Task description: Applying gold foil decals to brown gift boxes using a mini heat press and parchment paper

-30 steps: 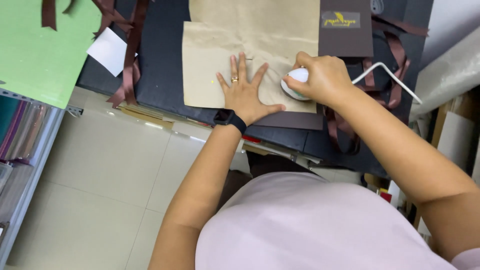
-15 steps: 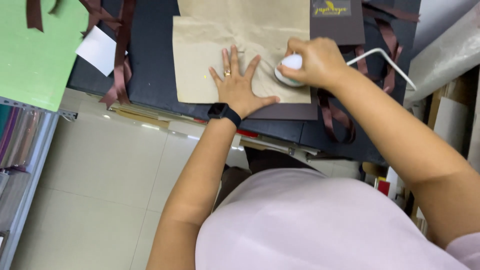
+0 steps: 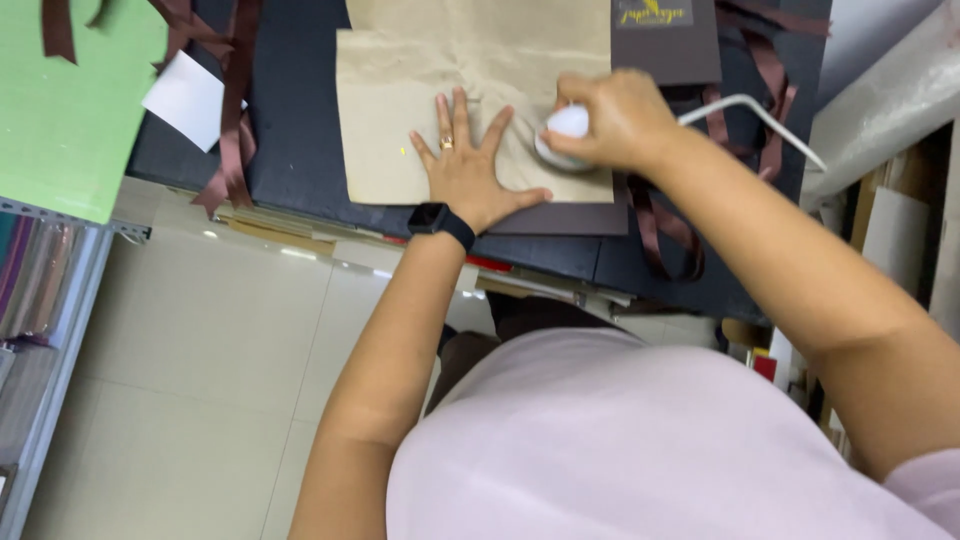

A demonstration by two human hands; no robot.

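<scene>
**Two hands at work on a sheet of brown paper**

The left hand (image 3: 468, 165) lies flat with fingers spread wide on the brown paper (image 3: 420, 90), holding nothing; a ring sits on one finger and a black smartwatch (image 3: 441, 222) wraps the wrist. Just to its right, the right hand (image 3: 612, 118) closes over a small white rounded tool (image 3: 566, 128) pressed onto the paper's right part, a white cable (image 3: 752, 108) trailing off to the far right. The paper rests on a dark tabletop (image 3: 295, 110), over a dark brown card (image 3: 565, 217). Brown ribbons (image 3: 236, 120) lie to the left, beside a white paper scrap (image 3: 185, 97) and a green sheet (image 3: 75, 95)
</scene>
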